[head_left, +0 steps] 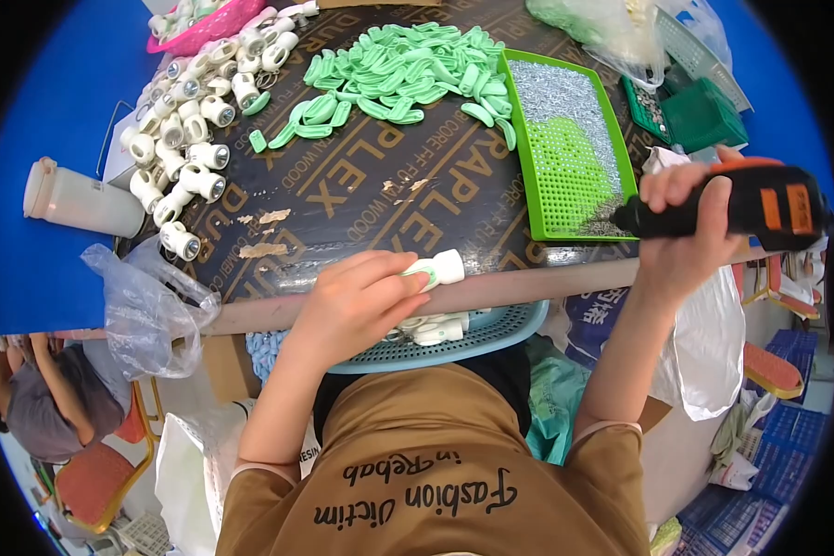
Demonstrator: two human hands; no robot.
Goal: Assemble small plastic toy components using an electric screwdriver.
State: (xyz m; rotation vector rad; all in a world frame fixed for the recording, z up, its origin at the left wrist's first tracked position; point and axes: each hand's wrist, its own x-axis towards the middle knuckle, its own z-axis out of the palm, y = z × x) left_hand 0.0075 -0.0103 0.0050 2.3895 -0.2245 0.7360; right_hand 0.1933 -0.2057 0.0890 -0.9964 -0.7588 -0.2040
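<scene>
My left hand (363,301) grips a small white flashlight (448,267) with a pale green piece on its side, just above the table's near edge. My right hand (681,222) is wrapped round a black electric screwdriver (760,206) with orange patches. The tool points left, its tip over the lower right corner of a bright green tray (526,176). Small silvery screws (565,88) fill that tray's far part and right side; its perforated bottom shows at the near left. Whether a screw sits on the tip is too small to tell.
Finished-looking white flashlights (195,125) lie at the left, beside a heap of mint-green plastic pieces (417,69). A blue-grey basket (500,334) with white parts rests at my lap. A white jar (83,196) and plastic bag (148,306) are left; a dark green box (709,113) is far right.
</scene>
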